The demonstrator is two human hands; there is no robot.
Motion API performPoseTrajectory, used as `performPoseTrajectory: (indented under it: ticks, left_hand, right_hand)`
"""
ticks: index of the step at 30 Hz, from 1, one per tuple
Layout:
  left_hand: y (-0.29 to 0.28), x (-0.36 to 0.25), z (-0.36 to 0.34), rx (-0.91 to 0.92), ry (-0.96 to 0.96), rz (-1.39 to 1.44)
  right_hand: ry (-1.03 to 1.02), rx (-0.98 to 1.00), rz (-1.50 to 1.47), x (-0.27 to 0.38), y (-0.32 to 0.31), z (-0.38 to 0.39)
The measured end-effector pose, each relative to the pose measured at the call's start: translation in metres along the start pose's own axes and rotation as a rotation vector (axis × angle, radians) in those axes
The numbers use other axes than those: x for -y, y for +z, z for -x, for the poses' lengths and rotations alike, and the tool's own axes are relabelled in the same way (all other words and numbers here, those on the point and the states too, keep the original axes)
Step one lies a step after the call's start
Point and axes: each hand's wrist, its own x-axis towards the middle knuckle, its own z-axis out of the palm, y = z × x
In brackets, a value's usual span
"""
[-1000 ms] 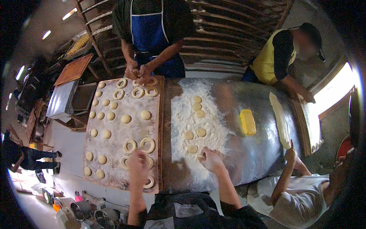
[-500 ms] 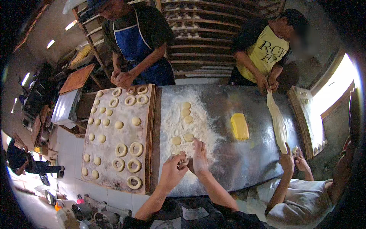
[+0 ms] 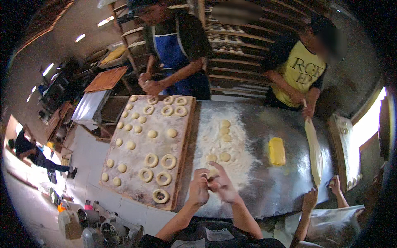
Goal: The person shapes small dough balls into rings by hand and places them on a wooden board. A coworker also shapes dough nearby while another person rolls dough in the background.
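Observation:
My left hand [image 3: 199, 189] and my right hand [image 3: 224, 184] meet over the near edge of the floured patch. Between their fingertips is a small piece of pale dough [image 3: 212, 172], mostly covered by the fingers. Both hands are closed on it, the right one with its fingers reaching forward. Just beyond them, two round dough balls [image 3: 224, 156] lie side by side on the flour [image 3: 206, 142]. Farther off, three more dough balls [image 3: 225, 130] form a short column, touching or nearly so.
Left, a wooden board [image 3: 142, 188] carries dough balls and rings [image 3: 163, 178]. On the metal table [image 3: 264, 194] sits a yellow block [image 3: 276, 151]. Two co-workers hold a long dough strip [image 3: 313, 153] at right; another person [image 3: 175, 53] stands behind the board. A second board [image 3: 345, 153] lies far right.
The view has swung, so the table appears farther right. My hands have come closer together around the dough. At the right, the near co-worker's hands have moved apart.

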Motion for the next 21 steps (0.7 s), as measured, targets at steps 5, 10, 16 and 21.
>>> performPoseTrajectory:
  ticks: [5, 10, 16, 21]
  left_hand:
    - [-0.038, -0.009, 0.006, -0.054, 0.235, -0.646]
    - [-0.091, -0.022, 0.017, -0.126, 0.159, -0.454]
    - [-0.149, -0.029, 0.028, -0.157, 0.202, -0.495]
    - [-0.191, -0.032, 0.043, -0.23, 0.157, -0.583]
  right_hand:
    - [0.175, 0.232, -0.386, 0.005, 0.041, -0.004]
    - [0.438, 0.154, -0.749, 0.006, 0.089, -0.005]
    - [-0.118, 0.316, -0.083, -0.001, 0.149, -0.015]
    - [0.091, 0.387, -0.065, 0.009, 0.196, -0.001]
